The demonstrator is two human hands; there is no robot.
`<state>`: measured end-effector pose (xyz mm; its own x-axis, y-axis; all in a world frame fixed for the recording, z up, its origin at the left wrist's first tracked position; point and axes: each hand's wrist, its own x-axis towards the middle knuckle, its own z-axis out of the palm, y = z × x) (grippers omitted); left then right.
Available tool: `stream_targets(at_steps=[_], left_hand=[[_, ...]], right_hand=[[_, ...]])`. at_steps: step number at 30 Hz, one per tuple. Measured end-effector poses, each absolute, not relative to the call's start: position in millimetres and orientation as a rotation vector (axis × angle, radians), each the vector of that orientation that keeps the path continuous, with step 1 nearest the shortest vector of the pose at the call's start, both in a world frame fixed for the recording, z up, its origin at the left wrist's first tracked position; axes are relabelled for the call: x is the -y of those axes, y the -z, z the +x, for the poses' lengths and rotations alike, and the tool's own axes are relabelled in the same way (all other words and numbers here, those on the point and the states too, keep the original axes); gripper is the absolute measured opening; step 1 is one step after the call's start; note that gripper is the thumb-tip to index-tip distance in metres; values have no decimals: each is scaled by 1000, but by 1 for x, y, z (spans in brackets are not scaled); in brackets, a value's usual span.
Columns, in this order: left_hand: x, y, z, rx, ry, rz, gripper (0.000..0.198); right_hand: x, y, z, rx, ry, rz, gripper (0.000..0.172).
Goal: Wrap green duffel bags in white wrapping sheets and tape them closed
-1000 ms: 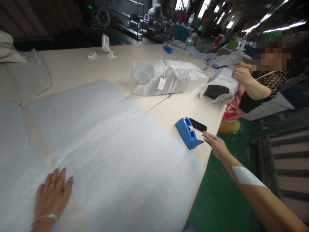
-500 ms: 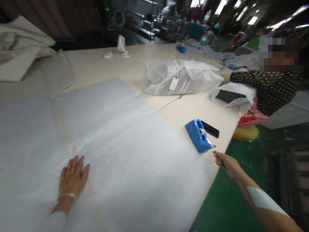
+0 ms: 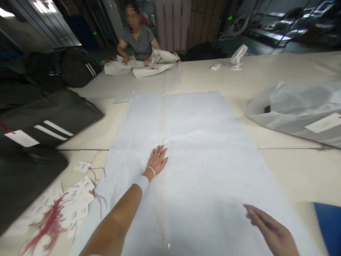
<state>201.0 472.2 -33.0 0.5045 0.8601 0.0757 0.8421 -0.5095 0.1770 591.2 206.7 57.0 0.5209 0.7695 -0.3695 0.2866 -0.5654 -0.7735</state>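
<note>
My left hand (image 3: 157, 161) lies flat on a pale bluish-white sheet (image 3: 207, 163), fingers spread, beside a narrow cream strip (image 3: 161, 199) running lengthwise between the sheet's two parts. A bracelet circles that wrist, with a pale band on the forearm above it. Over the sheet's right side is my right hand (image 3: 271, 227), thumb and fingers pinched together. Blur hides whatever may be between its fingertips. At the right edge, part of a blue object (image 3: 329, 225) shows, in the shape and colour of the tape dispenser seen earlier.
Dark bags with white stripes (image 3: 53, 129) line the left side, near a pile of white tags (image 3: 77, 199) with red strings. A clear-wrapped bundle (image 3: 298, 103) lies right. Across the table, a person (image 3: 140, 44) handles beige fabric (image 3: 157, 64); a small white fan (image 3: 238, 57) stands farther right.
My view has swung left, bringing the dark bags, tags and another person into sight. My right hand has moved from beside the tape dispenser to over the sheet. My left hand remains flat on it.
</note>
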Motion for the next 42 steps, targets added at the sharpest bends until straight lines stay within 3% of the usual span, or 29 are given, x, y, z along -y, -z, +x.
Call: stream_targets(at_steps=[6,11,16,22,26,30,34,39,42], left_hand=[[-473,33,200,-1461,-325,2575,54],[-475,35,199,-1452,-393,2523,63],[-475,36,200,-1466,-424,2477,68],[-474,37,200,-1462,-413,2476,64],[-477,39,199,-1484,-391,2506,62],[-480,41,199,-1490,-334,2549,60],[-476,42,200,-1487,-316,2579,60],[-479,41,204,-1461,-343,2600,62],[-477,37,205,-1462,-277,2614,64]], right_hand=[[-418,-49,465,1465,-1117,-1543,42],[-525,-16,408,1729,-1191,-1407,40],[-566,3,388,2063,-1045,-1692,42],[-573,-13,386,2281,-632,-2095,53],[-543,-21,433,2160,-517,-2292,38],[-450,-23,529,1872,-480,-2425,28],[-297,-44,641,1407,-354,-2434,35],[-117,-81,735,738,353,-2795,52],[-61,-79,762,308,96,-2850,53]])
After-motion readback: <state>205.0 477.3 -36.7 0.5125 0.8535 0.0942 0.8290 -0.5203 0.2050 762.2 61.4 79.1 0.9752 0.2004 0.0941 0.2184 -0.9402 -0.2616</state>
